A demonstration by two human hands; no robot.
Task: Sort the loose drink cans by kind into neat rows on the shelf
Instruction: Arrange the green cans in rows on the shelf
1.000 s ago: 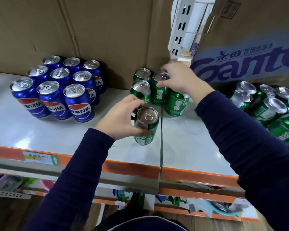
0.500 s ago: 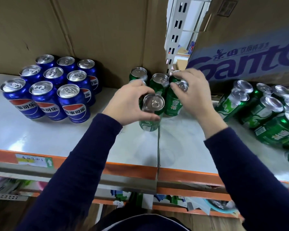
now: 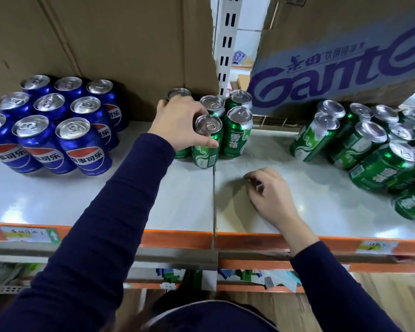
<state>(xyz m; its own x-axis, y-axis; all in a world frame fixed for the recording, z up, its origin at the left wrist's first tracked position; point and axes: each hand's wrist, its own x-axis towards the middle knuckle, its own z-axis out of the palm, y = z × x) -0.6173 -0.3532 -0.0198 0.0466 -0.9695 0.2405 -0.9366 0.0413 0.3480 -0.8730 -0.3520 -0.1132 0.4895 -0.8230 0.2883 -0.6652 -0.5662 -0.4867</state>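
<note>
green cylindrical can (image 3: 205, 156) in left hand (image 3: 177, 124)

shelf (image 3: 106, 200) | blue cans (image 3: 82, 142) left | green cans (image 3: 236, 137) centre | green pile (image 3: 359, 144) right

A shop or its stockroom is indicated. Shelving (image 3: 58, 200) with orange front edges is spread beneath the fingers (image 3: 168, 106) of the left hand (image 3: 177, 125) and right hand (image 3: 271, 195), with paper price labels (image 3: 30, 234) stuck nearer than the fingertips. Blue cola cans (image 3: 82, 144) are massed left of the fingers, green cans (image 3: 359, 142) right of them. Cardboard cartons (image 3: 130, 44) and a slotted upright (image 3: 227, 44) are seen beyond.
</note>
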